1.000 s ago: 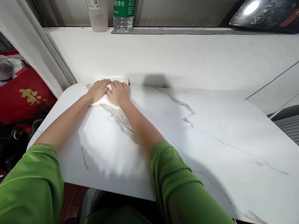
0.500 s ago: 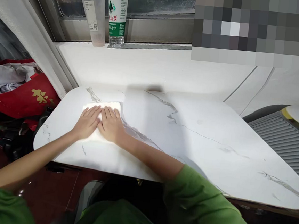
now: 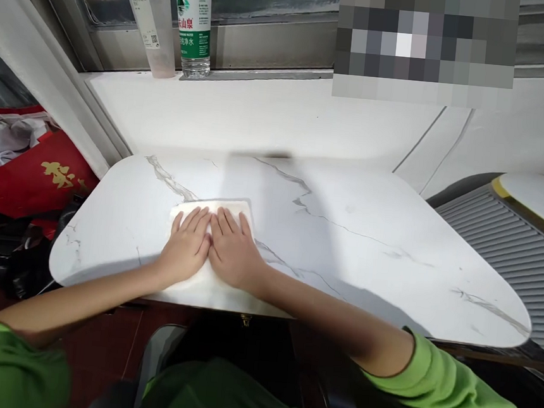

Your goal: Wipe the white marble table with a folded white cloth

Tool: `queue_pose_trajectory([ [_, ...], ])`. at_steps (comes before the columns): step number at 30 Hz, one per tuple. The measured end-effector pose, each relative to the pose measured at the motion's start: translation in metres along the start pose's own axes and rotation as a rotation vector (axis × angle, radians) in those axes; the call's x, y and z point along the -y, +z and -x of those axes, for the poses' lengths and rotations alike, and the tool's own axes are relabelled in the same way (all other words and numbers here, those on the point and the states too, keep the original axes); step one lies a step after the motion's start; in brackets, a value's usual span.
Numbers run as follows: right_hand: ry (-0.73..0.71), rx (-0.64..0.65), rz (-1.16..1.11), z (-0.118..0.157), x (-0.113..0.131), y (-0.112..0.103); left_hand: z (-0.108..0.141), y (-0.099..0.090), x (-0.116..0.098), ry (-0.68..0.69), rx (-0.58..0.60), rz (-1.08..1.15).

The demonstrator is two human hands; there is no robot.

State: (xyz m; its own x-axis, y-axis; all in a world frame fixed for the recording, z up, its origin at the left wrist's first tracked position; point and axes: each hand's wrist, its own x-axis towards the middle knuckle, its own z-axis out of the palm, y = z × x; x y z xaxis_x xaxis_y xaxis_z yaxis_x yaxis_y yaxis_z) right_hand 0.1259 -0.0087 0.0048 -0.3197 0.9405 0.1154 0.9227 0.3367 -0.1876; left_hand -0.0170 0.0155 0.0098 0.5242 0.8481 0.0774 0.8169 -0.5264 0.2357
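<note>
A white cloth lies flat on the white marble-patterned table, left of its middle and close to the front edge. My left hand rests palm down on the cloth's left part, fingers stretched forward. Beside it, touching at the thumbs, my right hand presses flat on the right part of the cloth, its fingers also extended. The palms hide the middle of the cloth.
On the window sill stand a clear plastic cup and a water bottle. A red bag with white fabric is at the left. A grey ribbed object sits beyond the table's right side.
Both hands and the cloth have moved right and nearer to the front edge of the table. The hands are still flat on the cloth. The view has shifted slightly.
</note>
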Motion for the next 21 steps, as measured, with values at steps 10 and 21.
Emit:
queue_pose_trajectory([
  [10, 0.049, -0.095, -0.01, -0.125, -0.118, 0.002, -0.168, 0.012, 0.012, -0.079, -0.1, 0.043],
  [21, 0.084, -0.17, -0.087, -0.164, -0.154, 0.008, -0.22, 0.015, 0.024, -0.04, -0.082, -0.023],
])
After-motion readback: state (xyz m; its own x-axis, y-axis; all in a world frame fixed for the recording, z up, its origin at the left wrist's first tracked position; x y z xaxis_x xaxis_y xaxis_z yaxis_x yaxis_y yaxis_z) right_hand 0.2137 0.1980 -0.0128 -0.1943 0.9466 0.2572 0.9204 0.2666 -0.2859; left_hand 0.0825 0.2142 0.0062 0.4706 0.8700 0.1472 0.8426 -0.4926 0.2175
